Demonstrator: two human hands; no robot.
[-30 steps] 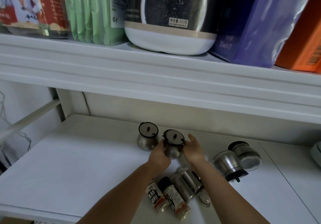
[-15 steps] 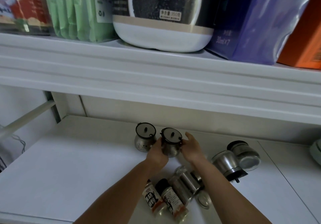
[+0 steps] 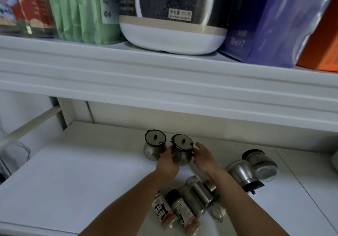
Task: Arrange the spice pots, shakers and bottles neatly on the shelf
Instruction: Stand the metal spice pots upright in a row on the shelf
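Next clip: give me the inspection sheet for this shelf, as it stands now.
Surface: white lower shelf.
Job's things: held pot upright beside second pot, also upright; two pots on their sides at right; shakers and bottles lying at front.
Clutter: nothing seen.
Grippers: left hand grips held pot; right hand, fingers straight, at its other side.
Cables: thin wires far left.
Surroundings: upper shelf with packets and a jar.

My left hand (image 3: 167, 162) grips a round steel spice pot (image 3: 181, 155), held upright low over the white shelf (image 3: 73, 180). My right hand (image 3: 204, 158) rests with straight fingers against its other side. A second pot (image 3: 154, 149) stands upright just beside it on the left. To my right two tipped pots (image 3: 239, 173) lie on their sides, and the shakers and bottles (image 3: 182, 208) lie heaped between my forearms.
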